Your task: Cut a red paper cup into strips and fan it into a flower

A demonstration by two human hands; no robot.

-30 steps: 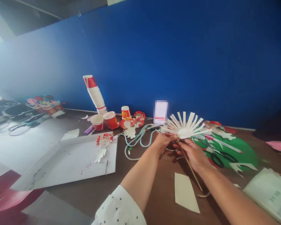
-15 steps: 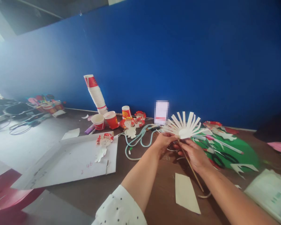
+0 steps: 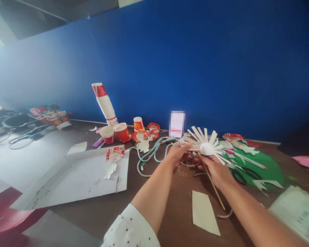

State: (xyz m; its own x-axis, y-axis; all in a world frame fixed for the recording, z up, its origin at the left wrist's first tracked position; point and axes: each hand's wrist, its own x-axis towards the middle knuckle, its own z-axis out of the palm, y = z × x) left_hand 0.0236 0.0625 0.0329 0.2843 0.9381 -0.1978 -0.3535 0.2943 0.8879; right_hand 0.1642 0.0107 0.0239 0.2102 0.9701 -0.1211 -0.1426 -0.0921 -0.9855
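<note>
A white paper cup cut into strips (image 3: 207, 148), its strips fanned out round the circular base, is between my hands above the table. My left hand (image 3: 178, 154) is closed at the left side, pinching strips of the cut cup. Under the base, my right hand (image 3: 216, 171) supports the cup, its fingers closed round a thin wooden stick (image 3: 214, 187) that slants down toward the table. The fingertips of both hands are partly hidden. Below them lies a cream piece of paper (image 3: 205, 212). Scissors (image 3: 243, 175) rest on a green round sheet (image 3: 271, 171) to the right.
Stacked paper cups (image 3: 106, 106) lean by the blue partition (image 3: 195, 61). Red cups (image 3: 122, 132) and paper dolls (image 3: 143, 140) stand nearby. A pale cord (image 3: 154, 151) coils behind my left arm. White cardboard (image 3: 74, 181) lies left; a plastic packet (image 3: 298, 212) lies right.
The cut cup has turned and shifted slightly right, so its round base faces me more and strips now spread downward on the right. My right hand has moved slightly with it.
</note>
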